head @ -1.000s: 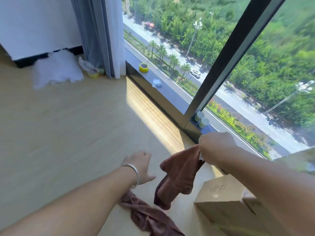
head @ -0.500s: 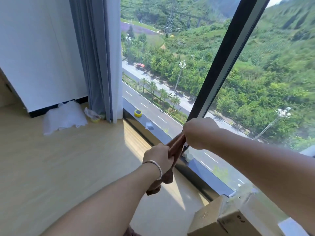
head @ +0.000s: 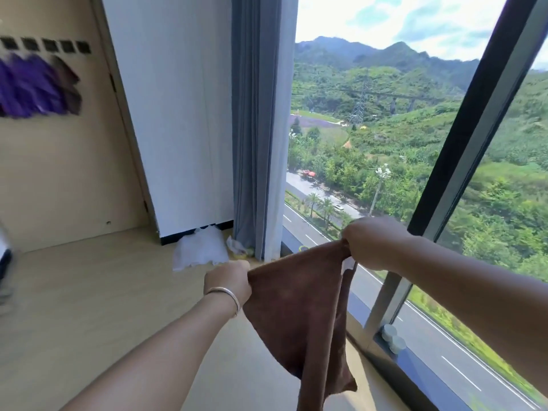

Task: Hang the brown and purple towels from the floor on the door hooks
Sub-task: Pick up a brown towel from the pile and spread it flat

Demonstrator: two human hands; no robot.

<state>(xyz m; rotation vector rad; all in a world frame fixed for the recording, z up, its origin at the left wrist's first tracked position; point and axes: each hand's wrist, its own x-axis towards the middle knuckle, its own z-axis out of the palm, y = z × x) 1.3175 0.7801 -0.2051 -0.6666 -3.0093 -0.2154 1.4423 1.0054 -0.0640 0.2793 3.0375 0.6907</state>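
A: Where's the brown towel [head: 299, 304]?
B: Up off the floor [head: 89, 307], stretched between both hands in front of the window [head: 415, 143]. The left hand [head: 228, 281] has a closed grip pinching one top corner; the right hand [head: 373, 243] has a closed grip bunching the other, a little higher.
A: And the rest of it?
B: It hangs down to a point below the wrists, one fold trailing lower.
A: Anything on the hooks [head: 44, 46]?
B: A purple towel [head: 29, 84] hangs under the row of dark hooks at far left, blurred, a darker cloth just beside it
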